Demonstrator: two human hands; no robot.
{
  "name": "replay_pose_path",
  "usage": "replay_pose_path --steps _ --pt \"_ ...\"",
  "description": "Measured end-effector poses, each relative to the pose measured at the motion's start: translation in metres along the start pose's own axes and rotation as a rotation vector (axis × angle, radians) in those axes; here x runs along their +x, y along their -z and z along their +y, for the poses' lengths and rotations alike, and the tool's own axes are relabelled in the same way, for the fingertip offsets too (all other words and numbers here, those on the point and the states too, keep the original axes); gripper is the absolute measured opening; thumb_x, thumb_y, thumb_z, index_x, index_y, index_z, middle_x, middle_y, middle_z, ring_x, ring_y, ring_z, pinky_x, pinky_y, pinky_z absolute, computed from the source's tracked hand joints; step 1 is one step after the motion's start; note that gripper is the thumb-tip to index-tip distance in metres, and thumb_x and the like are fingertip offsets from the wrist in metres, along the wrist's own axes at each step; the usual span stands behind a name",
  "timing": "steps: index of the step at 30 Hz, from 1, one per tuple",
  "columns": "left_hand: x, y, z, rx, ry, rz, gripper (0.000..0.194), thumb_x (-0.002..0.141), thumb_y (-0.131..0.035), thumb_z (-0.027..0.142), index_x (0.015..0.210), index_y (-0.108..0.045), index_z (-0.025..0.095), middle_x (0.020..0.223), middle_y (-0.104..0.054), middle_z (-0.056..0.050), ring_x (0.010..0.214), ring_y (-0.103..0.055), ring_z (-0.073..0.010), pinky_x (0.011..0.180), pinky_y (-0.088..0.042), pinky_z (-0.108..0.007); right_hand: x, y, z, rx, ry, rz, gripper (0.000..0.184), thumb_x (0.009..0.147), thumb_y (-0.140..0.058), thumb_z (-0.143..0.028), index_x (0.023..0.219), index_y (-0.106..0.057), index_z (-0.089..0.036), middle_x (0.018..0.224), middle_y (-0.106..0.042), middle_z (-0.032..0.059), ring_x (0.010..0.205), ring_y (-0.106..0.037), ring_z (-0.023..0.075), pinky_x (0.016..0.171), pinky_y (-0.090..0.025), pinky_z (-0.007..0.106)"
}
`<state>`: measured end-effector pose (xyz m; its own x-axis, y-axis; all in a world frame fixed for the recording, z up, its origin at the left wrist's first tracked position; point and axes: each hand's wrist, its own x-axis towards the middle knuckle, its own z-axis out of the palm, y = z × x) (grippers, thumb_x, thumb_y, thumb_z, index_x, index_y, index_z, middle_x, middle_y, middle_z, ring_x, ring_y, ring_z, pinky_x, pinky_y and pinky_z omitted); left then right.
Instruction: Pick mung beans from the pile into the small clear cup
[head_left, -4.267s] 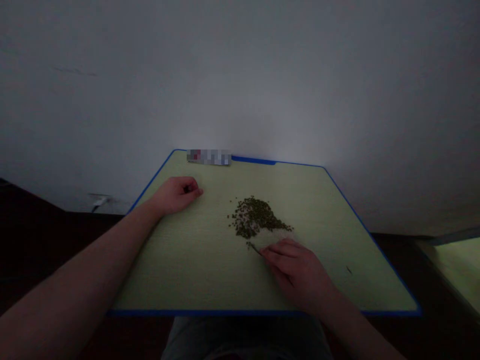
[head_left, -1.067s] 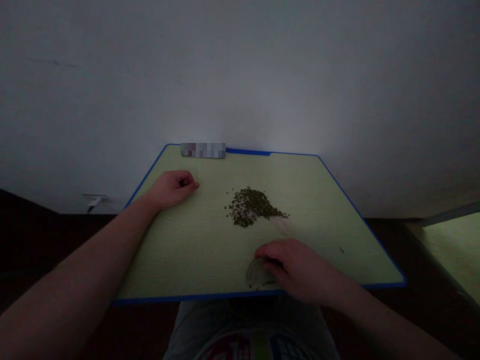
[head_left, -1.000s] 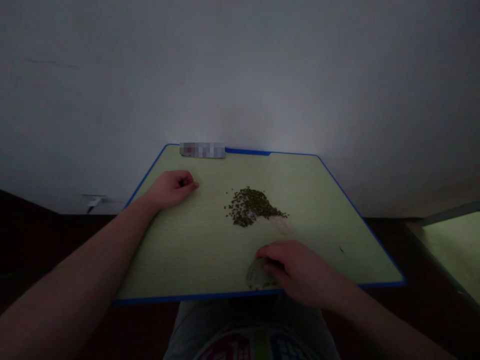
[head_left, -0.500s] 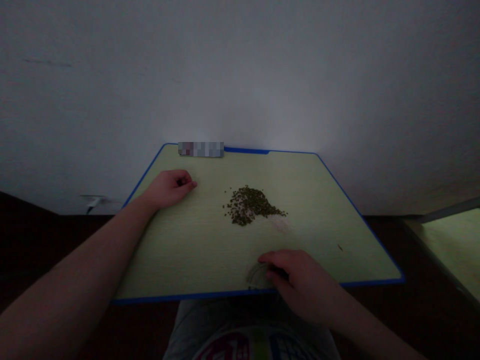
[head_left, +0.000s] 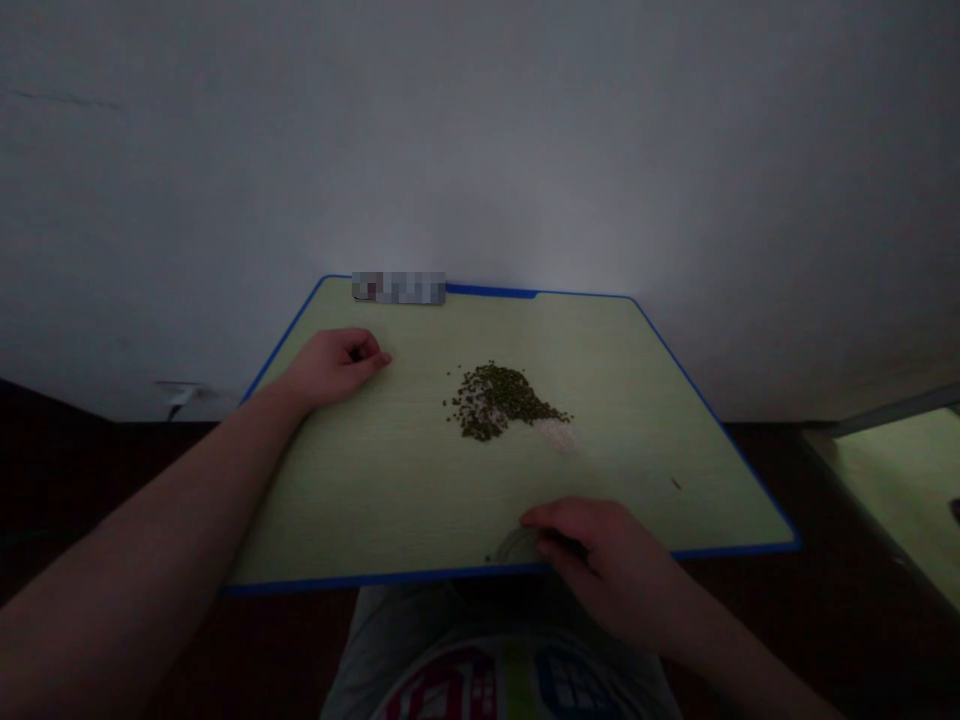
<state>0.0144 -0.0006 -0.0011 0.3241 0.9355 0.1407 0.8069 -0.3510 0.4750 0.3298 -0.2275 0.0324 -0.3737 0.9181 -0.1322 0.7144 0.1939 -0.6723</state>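
Note:
A loose pile of small green beans [head_left: 504, 390] lies on the table [head_left: 360, 500], with a few beans strayed to its left. White rice-like grains [head_left: 559, 434] spread at the pile's lower right, and more pale grains mix in among the beans. My left hand [head_left: 341, 363] rests on the tabletop left of the pile, fingers curled against the thumb and nothing visible in them. At the near edge my right hand [head_left: 592, 545] pinches a clear curved-rimmed dish [head_left: 514, 546]; its shape is faint in the dim light. One dark bean [head_left: 487, 558] sits beside the dish.
A blurred-out oblong object [head_left: 399, 288] lies at the far left edge, against the wall [head_left: 480, 150]. A small brown sliver [head_left: 676, 484] is on the right of the tabletop. A plug [head_left: 184, 395] sits in the wall at left. My lap is under the near edge.
The view has tilted slightly, so the table appears a little higher. The clear dish appears lower and flatter by the table edge, and a bean now shows to its left. My left hand stays put.

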Motion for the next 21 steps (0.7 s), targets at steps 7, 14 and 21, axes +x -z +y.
replay_pose_path --steps 7,14,21 --pt "-0.001 0.001 0.004 0.022 0.008 -0.006 0.032 0.078 -0.052 0.049 0.069 -0.056 0.018 0.061 -0.055 0.0 0.058 -0.049 -0.0131 0.058 -0.037 -0.026 0.001 0.005 0.006 -0.016 -0.006 0.008 0.027 0.088 -0.052 -0.015 0.108 -0.069 -0.021 0.102 -0.073 0.0053 0.094 -0.066 0.0192 0.085 -0.049 0.034" --pt "-0.001 0.002 0.004 0.008 0.022 0.006 0.032 0.077 -0.053 0.049 0.07 -0.057 0.018 0.061 -0.055 0.0 0.057 -0.049 -0.0129 0.056 -0.037 -0.026 0.04 0.005 -0.006 -0.06 0.181 -0.061 0.028 0.088 -0.049 -0.01 0.109 -0.067 -0.017 0.105 -0.071 0.0068 0.096 -0.063 0.019 0.088 -0.047 0.032" --pt "-0.002 0.003 0.007 0.025 0.015 0.008 0.032 0.077 -0.053 0.049 0.069 -0.056 0.019 0.06 -0.054 0.001 0.057 -0.049 -0.013 0.056 -0.036 -0.026 0.072 -0.002 -0.023 -0.05 0.395 -0.258 0.028 0.088 -0.049 -0.007 0.108 -0.066 -0.016 0.104 -0.07 0.0067 0.097 -0.061 0.0173 0.089 -0.044 0.029"
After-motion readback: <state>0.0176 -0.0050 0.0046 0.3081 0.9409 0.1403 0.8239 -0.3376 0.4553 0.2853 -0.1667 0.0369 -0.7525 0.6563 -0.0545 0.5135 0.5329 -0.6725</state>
